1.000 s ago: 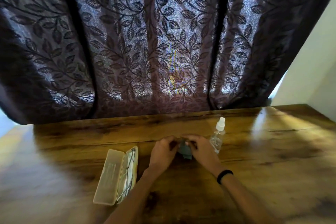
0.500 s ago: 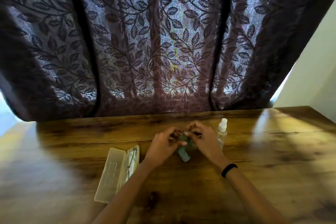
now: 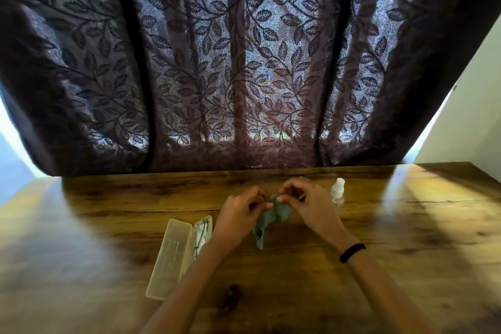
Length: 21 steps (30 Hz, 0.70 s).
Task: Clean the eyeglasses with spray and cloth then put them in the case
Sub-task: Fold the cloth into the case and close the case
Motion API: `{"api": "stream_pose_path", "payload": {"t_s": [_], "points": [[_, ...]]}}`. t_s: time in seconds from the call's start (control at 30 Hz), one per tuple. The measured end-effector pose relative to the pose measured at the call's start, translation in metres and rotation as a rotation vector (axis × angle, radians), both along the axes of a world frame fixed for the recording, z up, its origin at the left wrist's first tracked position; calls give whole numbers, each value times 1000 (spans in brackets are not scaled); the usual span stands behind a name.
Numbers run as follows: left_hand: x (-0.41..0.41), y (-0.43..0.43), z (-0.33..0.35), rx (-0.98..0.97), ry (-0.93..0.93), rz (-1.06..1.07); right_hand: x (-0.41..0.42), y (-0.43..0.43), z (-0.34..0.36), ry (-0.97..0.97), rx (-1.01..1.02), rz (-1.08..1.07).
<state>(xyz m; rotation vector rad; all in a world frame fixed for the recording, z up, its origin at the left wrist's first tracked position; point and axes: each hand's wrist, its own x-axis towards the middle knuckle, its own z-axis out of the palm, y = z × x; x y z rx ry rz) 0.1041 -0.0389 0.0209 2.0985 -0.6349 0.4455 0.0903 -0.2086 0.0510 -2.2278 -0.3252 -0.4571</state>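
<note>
A grey-green cloth (image 3: 268, 221) hangs crumpled between my two hands above the wooden table (image 3: 379, 238). My left hand (image 3: 240, 215) pinches its upper left part, and my right hand (image 3: 309, 205) pinches its top edge. To the left lies an open beige glasses case (image 3: 170, 255) with the eyeglasses (image 3: 202, 234) lying in its right half; my left forearm covers part of them. A small clear spray bottle (image 3: 338, 192) with a white top stands upright just right of my right hand.
A dark leaf-patterned curtain (image 3: 244, 62) hangs along the table's far edge. A pale wall (image 3: 474, 116) stands at the right. Bright sunlit patches fall on the table at left and right.
Both hands have lifted the cloth off the table and drawn it out, so it now hangs lower between them. The view has tilted slightly.
</note>
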Motion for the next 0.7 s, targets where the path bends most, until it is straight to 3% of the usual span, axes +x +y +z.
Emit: {"api": "stream_pose_path", "payload": {"t_s": [0.27, 0.47, 0.6, 0.7], "points": [[-5, 3, 5, 60, -130, 4, -5, 6, 12, -18, -15, 28], [-4, 4, 14, 0, -231, 91, -4, 5, 18, 36, -44, -24], [-2, 4, 11, 48, -129, 98, -3, 5, 21, 274, -114, 23], [-3, 3, 7, -29, 6, -52, -9, 8, 23, 497, 188, 199]]}}
